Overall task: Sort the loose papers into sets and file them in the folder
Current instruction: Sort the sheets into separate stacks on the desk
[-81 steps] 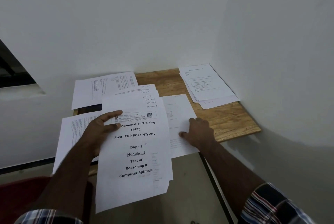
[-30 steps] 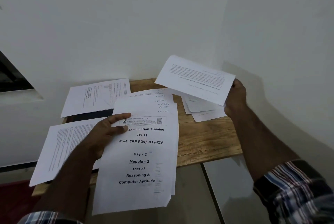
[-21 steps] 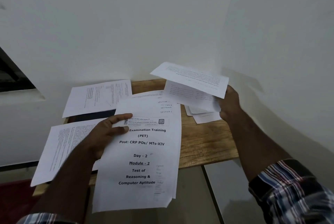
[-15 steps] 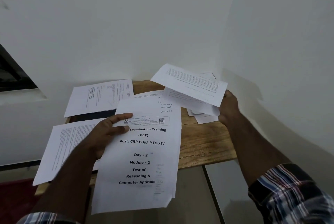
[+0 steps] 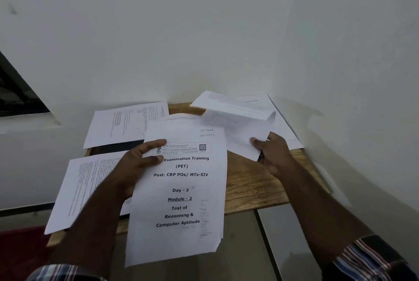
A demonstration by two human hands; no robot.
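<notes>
Right hand (image 5: 273, 156) pinches blurred sheets (image 5: 240, 126).

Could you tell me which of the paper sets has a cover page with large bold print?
The set in the left hand, titled "Examination Training (PET)"; the other sheets carry only small dense text.

A small wooden table (image 5: 249, 181) in a wall corner bears three lots of printed sheets: far-left (image 5: 127, 124), near-left (image 5: 81, 185), far-right (image 5: 283, 126)
</notes>
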